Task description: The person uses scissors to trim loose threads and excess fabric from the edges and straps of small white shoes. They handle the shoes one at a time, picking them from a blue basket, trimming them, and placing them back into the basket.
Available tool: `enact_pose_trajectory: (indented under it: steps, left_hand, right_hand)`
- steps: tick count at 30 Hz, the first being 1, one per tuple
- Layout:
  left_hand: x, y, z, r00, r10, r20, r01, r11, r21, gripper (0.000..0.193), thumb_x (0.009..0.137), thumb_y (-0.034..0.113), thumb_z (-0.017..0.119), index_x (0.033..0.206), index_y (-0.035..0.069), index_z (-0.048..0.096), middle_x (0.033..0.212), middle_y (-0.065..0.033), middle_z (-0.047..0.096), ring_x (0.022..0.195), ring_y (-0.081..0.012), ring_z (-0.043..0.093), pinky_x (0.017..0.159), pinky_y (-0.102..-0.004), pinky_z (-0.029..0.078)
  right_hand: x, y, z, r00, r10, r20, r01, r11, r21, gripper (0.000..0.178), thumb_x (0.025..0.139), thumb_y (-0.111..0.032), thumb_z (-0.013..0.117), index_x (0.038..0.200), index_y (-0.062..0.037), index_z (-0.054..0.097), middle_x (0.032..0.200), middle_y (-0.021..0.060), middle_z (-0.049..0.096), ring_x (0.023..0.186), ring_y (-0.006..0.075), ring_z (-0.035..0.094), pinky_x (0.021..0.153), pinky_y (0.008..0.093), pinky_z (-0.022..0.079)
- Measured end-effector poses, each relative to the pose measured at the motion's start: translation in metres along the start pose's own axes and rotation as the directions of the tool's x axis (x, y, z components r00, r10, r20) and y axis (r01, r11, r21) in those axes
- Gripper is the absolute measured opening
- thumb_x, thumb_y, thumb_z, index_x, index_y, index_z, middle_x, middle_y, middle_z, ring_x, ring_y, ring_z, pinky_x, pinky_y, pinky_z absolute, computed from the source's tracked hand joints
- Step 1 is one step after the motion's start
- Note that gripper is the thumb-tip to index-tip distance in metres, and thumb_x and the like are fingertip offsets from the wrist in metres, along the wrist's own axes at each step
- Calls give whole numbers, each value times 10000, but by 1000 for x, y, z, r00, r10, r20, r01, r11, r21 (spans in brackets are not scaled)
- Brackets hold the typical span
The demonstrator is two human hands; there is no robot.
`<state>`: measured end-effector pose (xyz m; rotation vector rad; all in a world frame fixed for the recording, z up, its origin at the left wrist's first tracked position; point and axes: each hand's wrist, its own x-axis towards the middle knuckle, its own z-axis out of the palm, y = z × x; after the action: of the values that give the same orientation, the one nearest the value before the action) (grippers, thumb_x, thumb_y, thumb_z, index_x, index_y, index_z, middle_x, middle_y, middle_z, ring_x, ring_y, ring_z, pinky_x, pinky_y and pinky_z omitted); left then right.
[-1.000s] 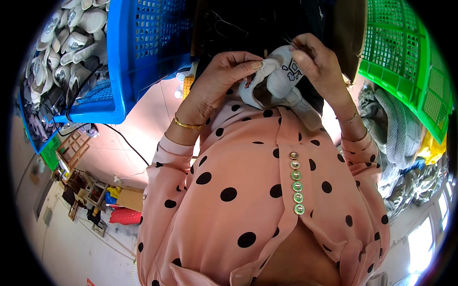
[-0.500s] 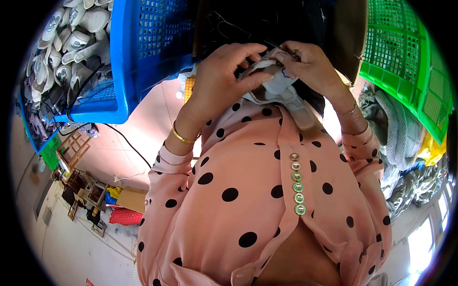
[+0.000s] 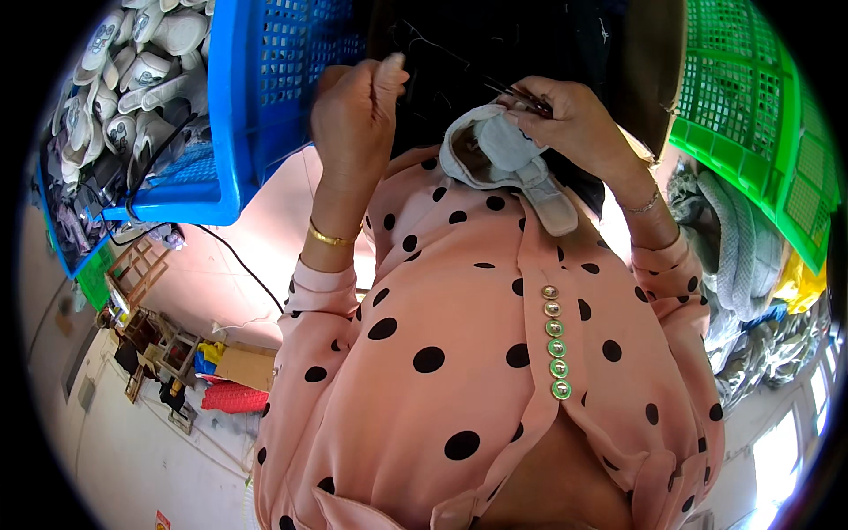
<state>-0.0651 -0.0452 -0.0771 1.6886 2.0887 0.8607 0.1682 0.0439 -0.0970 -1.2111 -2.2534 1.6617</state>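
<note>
A small white fabric shoe [image 3: 481,150], its opening facing up and a pale strap hanging down, rests against my polka-dot shirt front. My right hand [image 3: 574,119] grips its far right side. The same hand also holds dark, slim thread snips [image 3: 530,99], their thin points turned to the upper left. Away from the shoe, my left hand [image 3: 358,110] is raised beside the blue basket, thumb pressed against curled fingers. Whatever may be in that pinch is too small to make out.
A blue plastic basket [image 3: 231,115] stands at the left, with many white shoes [image 3: 141,79] beyond it. At the right is a green basket [image 3: 738,88] above grey fabric pieces [image 3: 729,238]. Dark cloth with loose threads [image 3: 495,44] lies ahead. A black cable [image 3: 238,261] runs at left.
My left hand has let go of the shoe and drawn back to the left, its fingers closing. My right hand keeps the shoe and snips in nearly the same place.
</note>
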Motion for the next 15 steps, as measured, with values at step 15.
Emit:
enact_pose_trajectory:
  steps: [15]
  left_hand:
    - [-6,24,15,776,-72,627,500,675,-542,154,906,131,664,969,-5,697,840,-50,692,745,-69,621,660,-209,490]
  right_hand:
    - [-12,-5,13,980,18,-199,44,953,300,190,882,-196,650,978,-32,644,694,110,617,581,209,601,575,284,472]
